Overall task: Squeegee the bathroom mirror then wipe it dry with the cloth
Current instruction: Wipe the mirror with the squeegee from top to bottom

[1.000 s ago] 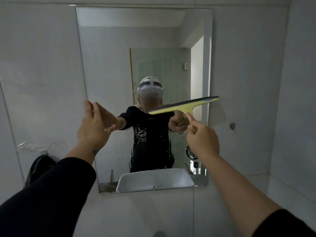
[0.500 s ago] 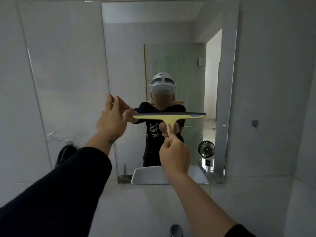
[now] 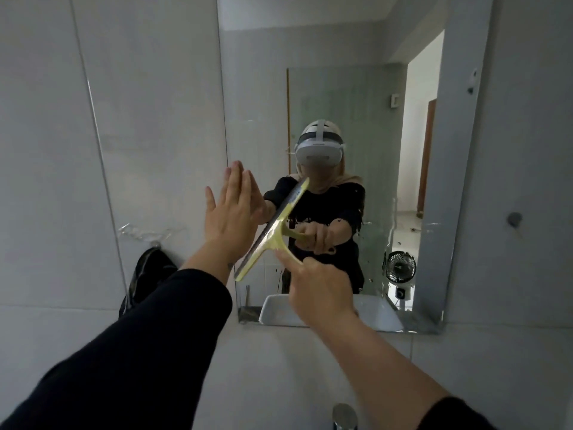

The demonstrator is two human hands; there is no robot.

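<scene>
The rectangular mirror [image 3: 254, 97] hangs on the grey tiled wall, showing a reflected person in black wearing a white headset. My right hand [image 3: 319, 290] grips the handle of a yellow squeegee [image 3: 271, 231], whose blade is tilted steeply, upper end to the right, against the mirror's lower left part. My left hand [image 3: 231, 212] is flat and open, fingers together, pressing on the mirror's left edge beside the blade. No cloth is in view.
A black bag [image 3: 145, 274] hangs on the wall left of the mirror under a clear hook [image 3: 139, 232]. A chrome tap top [image 3: 344, 415] shows at the bottom edge. The mirror reflects a white basin, a small fan and a doorway.
The squeegee moved left across the mirror and turned from level to steeply tilted. My left hand stayed on the mirror's left edge. The view shifted left and closer.
</scene>
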